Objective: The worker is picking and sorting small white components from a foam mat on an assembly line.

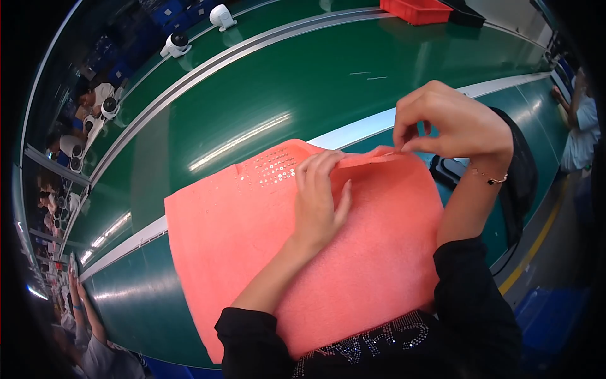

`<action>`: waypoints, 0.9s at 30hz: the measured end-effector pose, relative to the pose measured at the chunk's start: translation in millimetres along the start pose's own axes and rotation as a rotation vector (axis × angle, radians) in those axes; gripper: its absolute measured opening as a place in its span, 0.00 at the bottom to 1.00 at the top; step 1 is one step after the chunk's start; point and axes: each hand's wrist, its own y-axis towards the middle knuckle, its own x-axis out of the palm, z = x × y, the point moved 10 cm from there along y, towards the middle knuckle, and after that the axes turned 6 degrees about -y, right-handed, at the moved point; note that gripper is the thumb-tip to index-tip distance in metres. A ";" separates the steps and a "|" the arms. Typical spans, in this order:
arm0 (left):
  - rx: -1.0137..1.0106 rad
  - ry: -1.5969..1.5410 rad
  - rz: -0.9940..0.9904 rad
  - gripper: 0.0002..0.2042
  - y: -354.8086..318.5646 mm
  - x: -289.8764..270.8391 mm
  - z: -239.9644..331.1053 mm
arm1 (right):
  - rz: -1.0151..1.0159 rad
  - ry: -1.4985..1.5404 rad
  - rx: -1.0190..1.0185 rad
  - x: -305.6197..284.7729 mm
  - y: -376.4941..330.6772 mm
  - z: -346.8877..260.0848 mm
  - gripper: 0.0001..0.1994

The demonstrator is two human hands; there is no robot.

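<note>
A large coral-pink soft sheet (240,246), foam or cloth, lies over the near edge of the green work surface and reaches to my body. Many small shiny round pieces (276,167) sit in rows on its far part. My left hand (319,202) rests on the sheet just right of these pieces, its fingers bent over the raised, folded far edge and its thumb apart. To the right, my right hand (451,120) is raised with finger and thumb pinched together at that same edge. Whether a small piece is between these fingertips cannot be made out.
Beyond a metal rail (252,47) stand white rounded camera-like devices (176,44). A red bin (416,11) is at the far right. Beside my right forearm lies a black object (514,167) with a cable. Other people (95,344) work along the line at left and right.
</note>
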 end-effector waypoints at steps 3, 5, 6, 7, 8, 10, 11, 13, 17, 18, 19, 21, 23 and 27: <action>0.007 0.026 0.003 0.25 0.4 0.0 0.7 | -0.080 0.028 0.108 9.7 2.0 3.9 0.04; 0.005 0.030 0.007 0.24 0.6 0.2 1.1 | -0.052 0.003 0.096 8.1 0.4 0.2 0.04; 0.006 0.030 0.006 0.24 0.9 0.3 0.3 | -0.023 -0.022 0.087 6.1 -0.2 -1.9 0.04; -0.002 0.025 0.000 0.24 1.1 0.6 -1.7 | -0.021 -0.022 0.086 7.3 1.0 -4.3 0.04; -0.011 0.020 -0.006 0.25 1.4 0.9 -3.2 | 0.019 -0.086 0.069 4.6 3.7 -9.1 0.04; -0.016 0.017 -0.007 0.24 2.8 2.7 -1.4 | 0.059 -0.151 0.060 3.3 2.7 -7.9 0.04; -0.023 0.017 -0.006 0.24 3.2 3.5 -1.1 | 0.096 -0.125 0.012 4.2 2.6 -7.4 0.05; -0.029 0.017 -0.012 0.24 2.9 5.5 -1.9 | 0.135 -0.098 -0.040 0.4 1.6 -11.9 0.05; -0.027 0.028 0.001 0.24 4.7 12.8 1.0 | 0.124 -0.139 0.019 -2.8 -3.3 -10.5 0.06; -0.026 0.027 -0.001 0.24 5.5 12.6 1.6 | 0.133 -0.172 0.030 -2.8 -2.8 -9.8 0.07; -0.039 0.017 -0.010 0.24 6.5 12.5 0.9 | 0.135 -0.171 0.032 -1.4 -3.7 -5.8 0.07; -0.051 0.006 -0.018 0.24 8.2 15.6 1.8 | 0.180 -0.089 -0.054 -3.5 -5.7 -4.3 0.07; -0.049 -0.018 0.021 0.25 10.0 17.0 4.4 | 0.167 -0.071 -0.011 -5.5 -8.5 1.0 0.07; -0.067 -0.017 0.017 0.24 13.4 25.0 8.5 | 0.138 -0.145 0.076 -7.5 -12.7 3.4 0.06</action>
